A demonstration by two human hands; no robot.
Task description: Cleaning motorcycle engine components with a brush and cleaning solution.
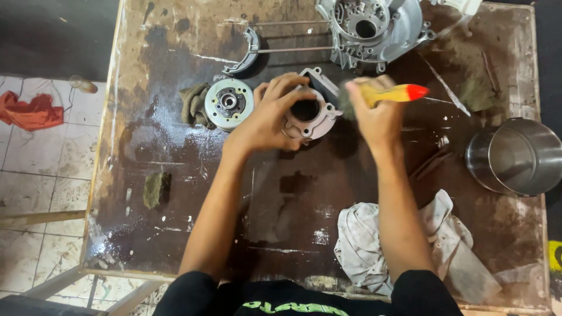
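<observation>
Nearest, a crumpled white rag (366, 243) lies on the stained table (175, 234) under the right forearm. Farther in, the left hand (266, 117) curls over a grey metal cylinder (310, 111), fingers gripping its rim. Just beside it, the right hand (374, 114) is closed round a brush (395, 92) with a yellow, red-tipped handle, bristles against the cylinder. A steel pot (518, 155) stands right; a flywheel (229, 103) left; an engine casing (374, 29) at the far edge.
</observation>
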